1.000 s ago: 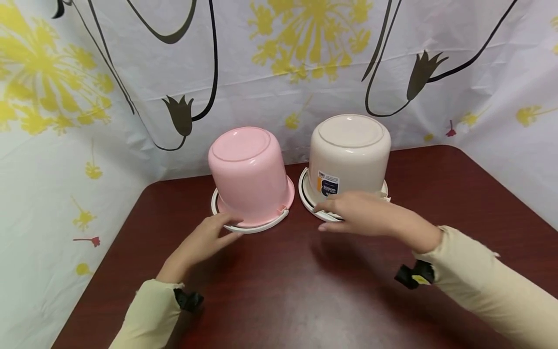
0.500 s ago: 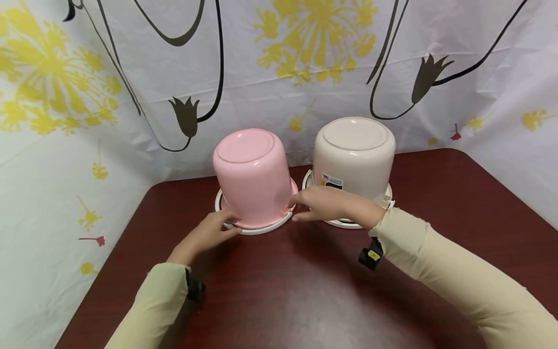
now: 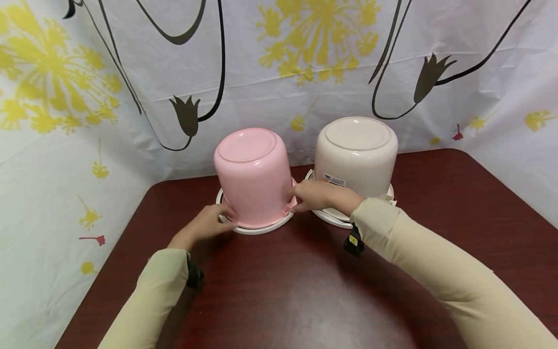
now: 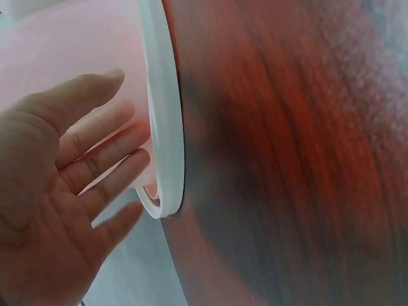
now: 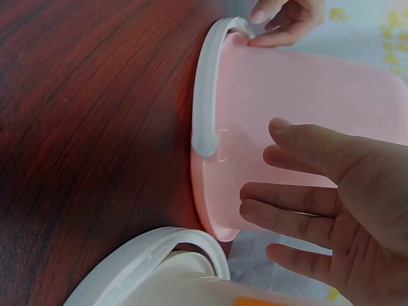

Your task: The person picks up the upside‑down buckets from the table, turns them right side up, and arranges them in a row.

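Observation:
A pink bucket (image 3: 253,179) stands upside down, its white handle (image 3: 257,230) lying around the rim on the table. My left hand (image 3: 207,224) is at the bucket's lower left; in the left wrist view its fingers (image 4: 108,153) are spread by the rim. Opposite it, my right hand (image 3: 318,195) is at the bucket's right side, fingers (image 5: 290,197) loosely extended in the right wrist view. Whether either hand presses on the wall is hard to tell. Behind my right hand a cream bucket (image 3: 357,157), also upside down, is partly covered by that hand.
The dark red-brown table (image 3: 270,291) carries both buckets near its back edge. A white curtain (image 3: 270,87) with yellow and grey flower prints hangs behind and at the sides. A label (image 3: 334,180) is on the cream bucket, partly hidden.
My right hand has moved left from in front of the cream bucket to the pink bucket's right side. My left hand has come slightly closer to the pink bucket. Both buckets stay put.

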